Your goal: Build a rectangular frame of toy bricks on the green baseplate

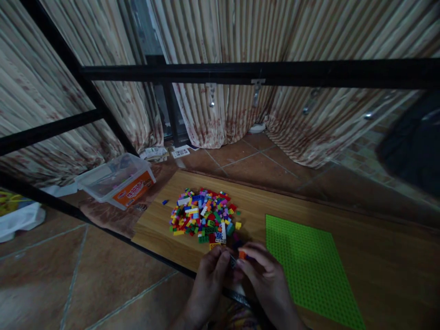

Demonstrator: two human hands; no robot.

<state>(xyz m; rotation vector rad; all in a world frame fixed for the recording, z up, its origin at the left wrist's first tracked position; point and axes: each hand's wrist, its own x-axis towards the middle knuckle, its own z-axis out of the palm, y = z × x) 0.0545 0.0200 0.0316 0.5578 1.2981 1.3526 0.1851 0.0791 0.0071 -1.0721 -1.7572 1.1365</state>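
Note:
Over the near edge of the wooden board, both hands are close together. My right hand (pixel 266 270) pinches a small orange brick (pixel 242 254) between thumb and forefinger. My left hand (pixel 211 270) is closed, with a dark grey toy brick (pixel 233 262) at its fingertips, partly hidden by the fingers. Whether the two bricks touch I cannot tell. Just beyond the hands lies a heap of coloured toy bricks (pixel 201 213). A green studded baseplate (pixel 309 266) lies flat to the right of my right hand.
The wooden board (pixel 247 192) carries the heap and the baseplate. A clear plastic tub (pixel 117 178) with an orange label stands past its left end. Black metal bars (pixel 240 74) cross in front of striped curtains (pixel 233 36). A white tray (pixel 22 220) is at far left.

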